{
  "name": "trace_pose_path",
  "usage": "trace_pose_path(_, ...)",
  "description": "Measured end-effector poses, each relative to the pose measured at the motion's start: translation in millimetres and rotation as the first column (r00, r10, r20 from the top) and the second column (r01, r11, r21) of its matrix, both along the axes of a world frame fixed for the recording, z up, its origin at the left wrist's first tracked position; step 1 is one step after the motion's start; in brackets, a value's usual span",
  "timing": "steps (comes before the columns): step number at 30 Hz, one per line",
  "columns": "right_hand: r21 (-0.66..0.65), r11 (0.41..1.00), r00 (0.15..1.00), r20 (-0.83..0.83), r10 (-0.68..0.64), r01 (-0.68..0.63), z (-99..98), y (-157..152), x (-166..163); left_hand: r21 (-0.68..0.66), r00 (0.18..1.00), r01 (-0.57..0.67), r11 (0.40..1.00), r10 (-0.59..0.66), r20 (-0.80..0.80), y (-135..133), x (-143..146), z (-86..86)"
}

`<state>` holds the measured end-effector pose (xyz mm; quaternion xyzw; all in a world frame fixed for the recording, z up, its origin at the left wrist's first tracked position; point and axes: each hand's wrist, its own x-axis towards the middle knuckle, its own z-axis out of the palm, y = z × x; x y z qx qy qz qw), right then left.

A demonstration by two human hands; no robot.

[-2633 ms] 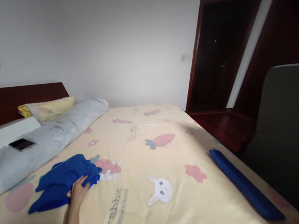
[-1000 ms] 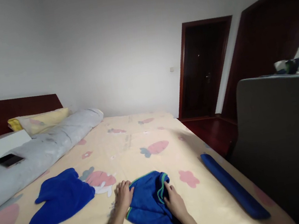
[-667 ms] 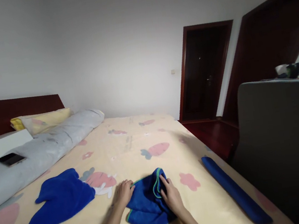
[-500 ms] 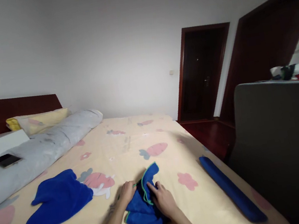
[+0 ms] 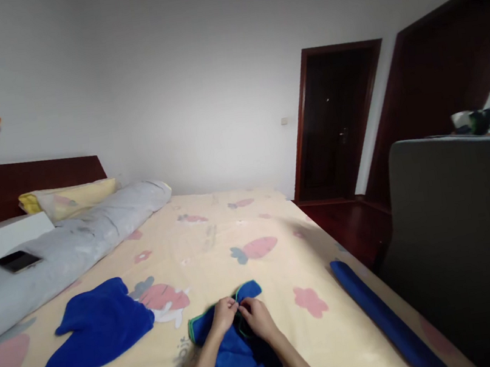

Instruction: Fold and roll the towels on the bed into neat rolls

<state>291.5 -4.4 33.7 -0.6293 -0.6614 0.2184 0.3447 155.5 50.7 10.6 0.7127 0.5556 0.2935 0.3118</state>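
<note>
A blue cloth with green edging lies bunched on the bed, close in front of me. My left hand pinches the cloth near its upper part, fingers closed. Right beside it my right hand is also closed, its fingertips pinching at the same spot and almost touching the left ones. A loop of green cord or edging hangs just below the fingers. What exactly sits between the fingertips is too small to make out. To the left a second, plain blue cloth lies crumpled on the sheet.
A long dark-blue roll lies along the bed's right edge. A grey bolster crosses the left side with a phone on it, near a yellow pillow. A dark chair back or panel stands at right.
Both hands have come together at the top of the cloth. My right index finger, extended before, is now bent into a pinch. The cloth's left side has spread outward.
</note>
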Motion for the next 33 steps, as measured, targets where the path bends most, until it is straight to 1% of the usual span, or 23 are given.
trace_pose_path(3, -0.091, 0.993, 0.997, -0.031, -0.078, 0.074, -9.0, 14, -5, -0.034, 0.995, -0.004, 0.999, 0.007, 0.102, 1, 1, -10.3)
trace_pose_path(5, -0.126, 0.984, 0.990, -0.049, -0.129, 0.122, -13.9, 20, -5, -0.050, 0.987, 0.022, 0.999, -0.014, 0.158, 0, -2, -14.5)
trace_pose_path(9, -0.145, 0.981, 0.986, -0.085, -0.144, 0.131, -17.8, 23, -3, -0.089, 0.963, 0.111, 0.990, -0.085, 0.256, -4, -6, -16.9)
trace_pose_path(14, -0.107, 0.992, 0.985, -0.148, -0.087, 0.071, -17.3, 18, 1, -0.143, 0.913, 0.243, 0.960, -0.176, 0.368, -10, -9, -9.6)
trace_pose_path(18, -0.069, 0.998, 0.980, -0.195, -0.027, 0.013, -12.8, 12, 9, -0.136, 0.878, 0.295, 0.946, -0.212, 0.429, -16, -15, -1.4)
trace_pose_path(21, -0.014, 0.997, 0.977, -0.202, -0.073, 0.072, -5.4, 6, 12, -0.121, 0.869, 0.294, 0.948, -0.213, 0.446, -20, -15, 1.4)
trace_pose_path(23, 0.027, 0.993, 0.975, -0.197, -0.107, 0.114, 0.3, 3, 11, -0.101, 0.876, 0.269, 0.958, -0.199, 0.440, -23, -11, 2.2)
trace_pose_path(24, 0.037, 0.993, 0.976, -0.191, -0.104, 0.114, 3.0, 1, 9, -0.089, 0.880, 0.253, 0.963, -0.191, 0.434, -23, -9, 2.7)
trace_pose_path(28, 0.005, 0.999, 0.983, -0.180, -0.042, 0.044, 9.2, 1, 1, -0.054, 0.891, 0.220, 0.974, -0.178, 0.418, -28, -2, 6.4)
trace_pose_path(31, -0.027, 1.000, 0.973, -0.228, -0.019, 0.013, 9.7, 1, 2, -0.066, 0.883, 0.257, 0.964, -0.207, 0.421, -33, -3, 11.6)
trace_pose_path(33, -0.055, 0.998, 0.958, -0.286, 0.015, -0.032, 9.2, 1, 6, -0.087, 0.870, 0.298, 0.950, -0.233, 0.435, -35, -7, 15.4)
